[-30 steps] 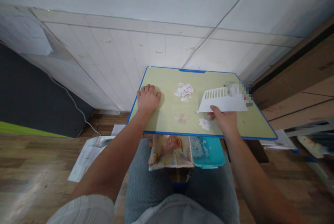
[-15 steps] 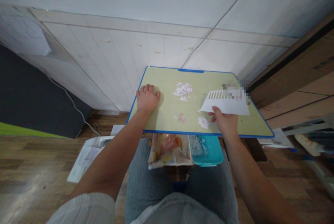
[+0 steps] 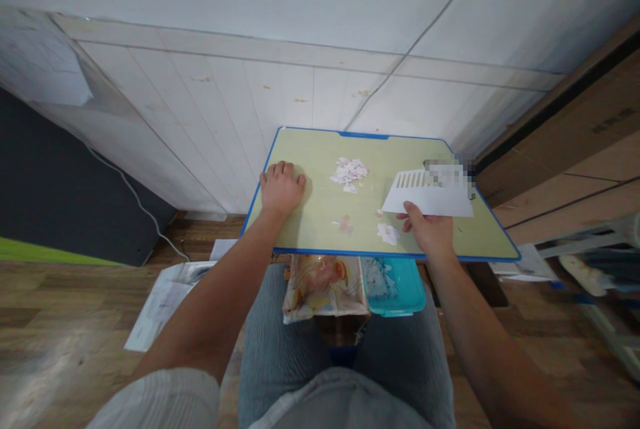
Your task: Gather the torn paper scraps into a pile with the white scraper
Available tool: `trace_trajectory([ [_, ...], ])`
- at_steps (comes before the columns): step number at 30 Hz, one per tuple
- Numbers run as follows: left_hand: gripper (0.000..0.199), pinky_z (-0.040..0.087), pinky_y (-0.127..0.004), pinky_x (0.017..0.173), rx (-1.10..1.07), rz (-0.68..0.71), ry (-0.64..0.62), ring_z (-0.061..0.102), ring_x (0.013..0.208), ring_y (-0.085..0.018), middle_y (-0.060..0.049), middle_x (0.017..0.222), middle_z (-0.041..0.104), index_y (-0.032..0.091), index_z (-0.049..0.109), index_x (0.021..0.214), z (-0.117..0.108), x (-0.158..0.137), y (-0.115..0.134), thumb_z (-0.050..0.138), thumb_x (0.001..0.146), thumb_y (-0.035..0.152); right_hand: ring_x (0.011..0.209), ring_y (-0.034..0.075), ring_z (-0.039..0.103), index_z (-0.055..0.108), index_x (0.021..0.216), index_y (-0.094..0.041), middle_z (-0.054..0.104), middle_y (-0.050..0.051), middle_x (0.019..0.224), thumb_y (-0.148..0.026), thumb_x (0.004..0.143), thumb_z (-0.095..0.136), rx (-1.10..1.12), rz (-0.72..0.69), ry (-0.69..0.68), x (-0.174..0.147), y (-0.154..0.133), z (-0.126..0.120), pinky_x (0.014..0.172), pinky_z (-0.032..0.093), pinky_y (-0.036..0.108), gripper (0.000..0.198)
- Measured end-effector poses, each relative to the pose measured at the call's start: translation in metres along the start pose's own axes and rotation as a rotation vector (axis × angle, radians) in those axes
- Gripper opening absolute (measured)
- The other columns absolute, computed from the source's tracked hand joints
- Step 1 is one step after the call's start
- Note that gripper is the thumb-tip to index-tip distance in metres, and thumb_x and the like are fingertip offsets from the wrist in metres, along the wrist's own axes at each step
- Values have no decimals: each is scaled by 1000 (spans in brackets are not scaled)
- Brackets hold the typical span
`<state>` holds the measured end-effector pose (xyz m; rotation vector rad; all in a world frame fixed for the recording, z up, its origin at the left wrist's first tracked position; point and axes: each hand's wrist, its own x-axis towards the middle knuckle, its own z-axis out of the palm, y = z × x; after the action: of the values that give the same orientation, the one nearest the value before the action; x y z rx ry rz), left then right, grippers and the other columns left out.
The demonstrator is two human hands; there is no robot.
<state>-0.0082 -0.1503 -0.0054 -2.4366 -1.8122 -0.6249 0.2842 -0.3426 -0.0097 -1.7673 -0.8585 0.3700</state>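
Note:
My left hand (image 3: 283, 187) rests flat on the left side of a small yellow-green table (image 3: 310, 225) with a blue edge, its fingers stretched out and nothing in it. At the right, my right hand (image 3: 427, 225) holds a white sheet of paper (image 3: 435, 202) by its near edge, thumb on top. A row of narrow slots is cut in the sheet, and its far right part is blurred out. Between the hands lies a pile of small white paper scraps (image 3: 350, 172). Closer to me are a white paper piece (image 3: 388, 234) and a pinkish patch (image 3: 344, 225).
Below the table's front edge, over my lap, are a patterned bag or tray (image 3: 325, 285) and a turquoise plastic box (image 3: 400, 289) with pale bits inside. A white panelled wall (image 3: 280, 95) stands behind the table. Cardboard boxes (image 3: 575, 149) are at the right; papers (image 3: 163, 302) lie at the left.
Both hands and the paper keep nearly the same places on the table. The whole view has shifted very slightly.

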Motion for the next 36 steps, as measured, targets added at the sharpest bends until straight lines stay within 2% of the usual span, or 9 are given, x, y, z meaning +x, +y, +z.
trace_trajectory([
  [5,45,42,-58,119,1,-4,7,56,145,-41,-20,154,68,16,69,141,2,0,-1,49,110,40,45,18,63,70,72,-22,75,6,60,-47,85,72,-33,18,31,-2,2,-16,52,53,31,29],
  [12,45,42,-58,119,-3,-3,0,57,144,-41,-21,152,69,15,69,141,0,0,0,49,110,40,56,24,73,64,57,-25,69,6,53,-50,83,75,-31,-6,-59,-31,-9,-38,62,61,36,38],
  [16,46,44,-58,118,13,2,-4,58,142,-41,-21,151,69,13,69,142,-2,0,1,48,110,39,63,27,78,66,62,-25,68,5,53,-52,86,75,-19,-19,-53,-29,-11,-42,68,63,38,37],
  [20,47,43,-59,119,5,1,1,58,143,-41,-21,151,69,13,69,142,-2,0,2,48,110,40,63,29,79,64,62,-26,68,5,53,-54,84,76,-37,-4,-72,-32,-5,-46,67,63,39,37],
  [28,47,44,-59,118,8,9,7,58,143,-41,-20,153,69,13,69,142,0,1,0,47,110,40,68,31,81,65,57,-28,72,6,57,-59,85,76,-76,39,-69,-50,11,-60,81,66,44,43],
  [36,44,43,-57,119,-1,9,12,58,144,-41,-21,151,70,16,70,140,0,0,-1,47,110,40,57,27,73,71,62,-28,76,8,61,-55,85,81,-9,64,-107,-67,6,-69,62,63,40,37],
])
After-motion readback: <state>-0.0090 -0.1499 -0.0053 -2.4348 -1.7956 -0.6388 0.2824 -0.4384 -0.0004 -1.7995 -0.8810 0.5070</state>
